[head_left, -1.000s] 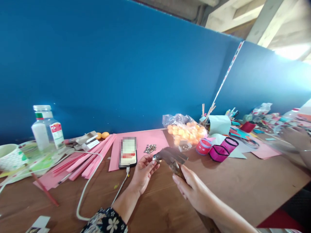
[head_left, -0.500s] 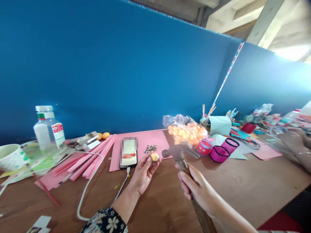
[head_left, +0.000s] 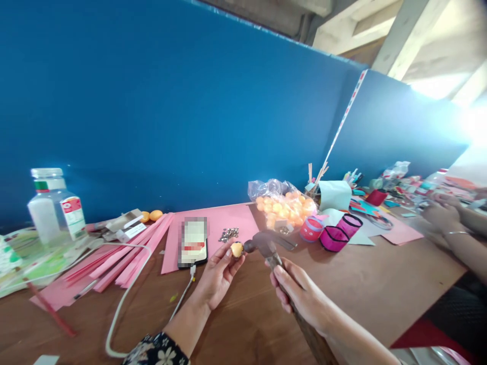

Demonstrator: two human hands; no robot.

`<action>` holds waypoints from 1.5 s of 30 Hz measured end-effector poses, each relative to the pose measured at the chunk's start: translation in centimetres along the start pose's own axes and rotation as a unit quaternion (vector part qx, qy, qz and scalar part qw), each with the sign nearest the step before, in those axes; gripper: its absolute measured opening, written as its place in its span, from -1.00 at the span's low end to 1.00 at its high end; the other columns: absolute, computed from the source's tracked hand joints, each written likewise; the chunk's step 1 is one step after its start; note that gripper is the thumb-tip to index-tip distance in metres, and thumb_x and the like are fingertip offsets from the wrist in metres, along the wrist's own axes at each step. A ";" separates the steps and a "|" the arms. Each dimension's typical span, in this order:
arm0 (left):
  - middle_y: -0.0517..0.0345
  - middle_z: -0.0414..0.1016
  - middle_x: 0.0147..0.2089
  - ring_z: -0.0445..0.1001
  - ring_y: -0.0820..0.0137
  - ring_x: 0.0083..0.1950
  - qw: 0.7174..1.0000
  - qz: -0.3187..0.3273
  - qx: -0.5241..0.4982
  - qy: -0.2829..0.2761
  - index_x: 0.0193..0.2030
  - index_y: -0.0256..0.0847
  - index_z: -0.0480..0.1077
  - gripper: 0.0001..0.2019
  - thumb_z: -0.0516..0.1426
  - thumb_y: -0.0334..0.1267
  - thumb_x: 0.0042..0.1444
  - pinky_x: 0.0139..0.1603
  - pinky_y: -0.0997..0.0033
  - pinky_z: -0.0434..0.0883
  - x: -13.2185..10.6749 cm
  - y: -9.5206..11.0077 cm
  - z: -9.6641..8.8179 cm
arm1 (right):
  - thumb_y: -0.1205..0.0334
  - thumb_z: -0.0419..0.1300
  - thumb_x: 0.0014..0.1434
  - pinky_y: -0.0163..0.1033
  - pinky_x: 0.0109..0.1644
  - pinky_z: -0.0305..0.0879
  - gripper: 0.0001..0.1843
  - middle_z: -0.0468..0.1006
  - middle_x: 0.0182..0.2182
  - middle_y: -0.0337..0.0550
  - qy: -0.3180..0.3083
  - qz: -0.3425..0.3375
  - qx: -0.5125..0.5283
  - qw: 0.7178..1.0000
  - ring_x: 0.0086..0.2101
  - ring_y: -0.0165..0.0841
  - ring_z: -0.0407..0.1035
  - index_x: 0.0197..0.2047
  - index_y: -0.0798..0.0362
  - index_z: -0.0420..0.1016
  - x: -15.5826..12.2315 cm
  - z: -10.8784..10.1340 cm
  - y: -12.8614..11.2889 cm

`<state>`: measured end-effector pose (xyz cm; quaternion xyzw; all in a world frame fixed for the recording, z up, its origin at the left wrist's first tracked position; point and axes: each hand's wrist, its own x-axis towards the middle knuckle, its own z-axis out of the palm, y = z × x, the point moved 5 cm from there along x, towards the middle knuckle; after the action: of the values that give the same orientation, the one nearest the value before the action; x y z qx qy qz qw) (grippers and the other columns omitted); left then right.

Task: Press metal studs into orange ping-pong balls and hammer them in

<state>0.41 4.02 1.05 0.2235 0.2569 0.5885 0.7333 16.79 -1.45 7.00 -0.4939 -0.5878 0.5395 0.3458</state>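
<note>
Nearer the yellow ball (head_left: pixel 236 249) than a moment ago is the hammer (head_left: pixel 268 249). Fingers of the left hand (head_left: pixel 220 274) pinch the ball over the table (head_left: pixel 247 319); those of the right hand (head_left: pixel 294 285) clasp the hammer — long axis slanting down-right, face left, claw right. Farther left, the bottle (head_left: pixel 51 215) label is unreadable.

The round piece (head_left: pixel 236 249) is yellow, the sleeve (head_left: pixel 155 351) black with pale flowers, the wall (head_left: pixel 152 101) blue.
</note>
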 end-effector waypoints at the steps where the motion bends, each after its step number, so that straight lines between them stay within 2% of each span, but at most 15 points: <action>1: 0.05 0.51 -0.10 0.47 0.35 -0.06 1.000 0.005 -0.002 0.010 0.01 -0.17 0.36 -0.62 0.19 -0.35 -0.01 0.06 0.38 0.35 0.1 0.0 -0.2 | -0.04 -0.15 0.23 -0.42 -0.62 0.03 -0.66 0.18 -0.59 -0.36 0.006 -0.006 -0.031 0.999 -0.65 -0.54 0.08 -0.30 0.06 0.20 0.0 -0.5 0.1; 4: 0.07 0.52 -0.13 0.48 0.38 -0.08 0.999 0.025 -0.011 0.047 -0.04 -0.18 0.38 -0.66 0.19 -0.37 -0.02 0.04 0.40 0.37 0.5 0.1 -1.0 | 0.03 -0.13 0.23 -0.37 -0.51 0.13 -0.70 0.27 -0.56 -0.30 0.062 -0.050 -0.193 0.978 -0.57 -0.48 0.19 -0.31 0.06 0.24 -0.3 -2.8 0.3; 6: 0.08 0.52 -0.14 0.48 0.40 -0.10 0.998 0.029 -0.008 0.057 -0.08 -0.20 0.40 -0.69 0.19 -0.38 -0.02 0.02 0.41 0.38 0.7 0.0 -1.2 | 0.11 -0.03 0.19 -0.30 -0.35 0.18 -0.79 0.39 -0.43 -0.21 0.098 -0.081 -0.324 0.937 -0.43 -0.40 0.29 -0.24 0.05 0.29 -0.7 -4.5 0.4; 8: 0.08 0.52 -0.15 0.49 0.39 -0.12 0.998 0.026 0.003 0.058 -0.10 -0.22 0.41 -0.71 0.19 -0.39 -0.03 0.00 0.41 0.40 0.7 0.0 -1.2 | 0.16 0.02 0.15 -0.27 -0.27 0.17 -0.80 0.43 -0.30 -0.16 0.108 -0.081 -0.427 0.894 -0.33 -0.33 0.33 -0.17 0.02 0.30 -0.9 -5.9 0.9; 11: 0.06 0.53 -0.15 0.50 0.36 -0.13 0.998 0.017 0.019 0.057 -0.11 -0.23 0.41 -0.70 0.21 -0.39 -0.05 -0.05 0.42 0.42 0.5 0.0 -0.9 | 0.19 0.01 0.14 -0.27 -0.28 0.16 -0.78 0.42 -0.26 -0.17 0.112 -0.058 -0.519 0.845 -0.32 -0.32 0.34 -0.13 -0.03 0.31 -1.2 -7.8 2.2; 13: 0.04 0.53 -0.16 0.50 0.34 -0.12 0.998 0.010 0.022 0.058 -0.11 -0.24 0.41 -0.69 0.22 -0.39 -0.07 -0.06 0.42 0.43 0.3 0.0 -0.7 | 0.19 0.00 0.14 -0.26 -0.25 0.17 -0.76 0.42 -0.26 -0.16 0.117 -0.048 -0.549 0.826 -0.30 -0.31 0.34 -0.11 -0.03 0.32 -1.3 -8.8 3.0; 19: 0.02 0.54 -0.17 0.50 0.34 -0.13 0.998 0.003 0.031 0.062 -0.10 -0.24 0.41 -0.65 0.24 -0.38 -0.09 -0.08 0.45 0.43 0.1 0.2 -0.4 | 0.19 -0.02 0.15 -0.22 -0.15 0.19 -0.70 0.40 -0.21 -0.10 0.132 -0.038 -0.571 0.809 -0.20 -0.26 0.32 -0.04 -0.01 0.32 -0.8 -10.8 4.5; 27: 0.06 0.53 -0.17 0.49 0.36 -0.13 0.997 -0.003 0.056 0.050 -0.16 -0.23 0.43 -0.69 0.25 -0.33 -0.11 -0.08 0.43 0.42 -0.2 0.0 0.0 | 0.25 0.03 0.12 -0.19 -0.12 0.20 -0.73 0.41 -0.23 -0.09 0.142 -0.081 -0.580 0.798 -0.18 -0.24 0.27 -0.09 -0.01 0.37 -0.6 -11.6 4.3; 32: 0.07 0.52 -0.18 0.48 0.38 -0.14 0.997 -0.002 0.066 0.041 -0.15 -0.23 0.42 -0.68 0.25 -0.30 -0.11 -0.08 0.40 0.40 -0.2 -0.1 0.2 | 0.24 0.03 0.11 -0.18 -0.13 0.22 -0.70 0.41 -0.20 -0.08 0.137 -0.062 -0.582 0.799 -0.17 -0.23 0.28 -0.07 -0.02 0.36 -0.4 -12.9 5.0; 34: 0.07 0.51 -0.19 0.47 0.39 -0.16 0.997 -0.001 0.071 0.039 -0.16 -0.23 0.42 -0.69 0.25 -0.30 -0.11 -0.09 0.40 0.39 -0.1 -0.2 0.2 | 0.20 0.05 0.09 -0.17 -0.15 0.23 -0.69 0.42 -0.20 -0.07 0.136 -0.058 -0.577 0.803 -0.19 -0.22 0.30 -0.07 -0.01 0.36 -0.1 -13.2 4.5; 36: 0.06 0.51 -0.20 0.47 0.40 -0.18 0.996 -0.001 0.081 0.038 -0.17 -0.24 0.43 -0.68 0.26 -0.29 -0.13 -0.13 0.41 0.40 -0.1 -0.4 0.1 | 0.14 0.06 0.08 -0.17 -0.16 0.23 -0.64 0.42 -0.19 -0.07 0.151 -0.068 -0.560 0.812 -0.21 -0.23 0.32 -0.04 0.01 0.34 0.5 -12.8 2.8; 38: 0.05 0.51 -0.21 0.47 0.40 -0.20 0.996 -0.001 0.089 0.032 -0.17 -0.25 0.44 -0.67 0.27 -0.28 -0.14 -0.18 0.43 0.40 -0.1 -0.4 0.1 | 0.12 0.05 0.10 -0.18 -0.16 0.23 -0.63 0.42 -0.17 -0.07 0.161 -0.102 -0.532 0.825 -0.21 -0.25 0.33 -0.02 0.01 0.32 1.4 -11.1 0.3; 42: 0.04 0.51 -0.27 0.46 0.41 -0.29 0.995 -0.007 0.100 0.012 -0.19 -0.26 0.45 -0.69 0.26 -0.24 -0.13 -0.28 0.45 0.40 -0.5 -0.3 0.5 | 0.22 -0.01 0.15 -0.26 -0.16 0.20 -0.76 0.45 -0.22 -0.13 0.091 -0.181 -0.485 0.850 -0.21 -0.31 0.34 -0.12 0.00 0.37 5.2 -4.5 -3.6; 45: 0.03 0.50 -0.31 0.45 0.40 -0.35 0.993 -0.011 0.121 -0.010 -0.19 -0.27 0.46 -0.70 0.24 -0.22 -0.11 -0.33 0.43 0.39 -0.7 -0.4 0.7 | 0.29 -0.04 0.17 -0.31 -0.18 0.17 -0.79 0.48 -0.27 -0.14 0.041 -0.166 -0.504 0.847 -0.23 -0.34 0.35 -0.21 0.02 0.41 9.5 -0.4 -3.3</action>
<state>1.06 3.27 1.38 0.3132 0.3217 0.5427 0.7098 13.91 7.92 9.07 -0.5166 -0.8375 0.0828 0.1576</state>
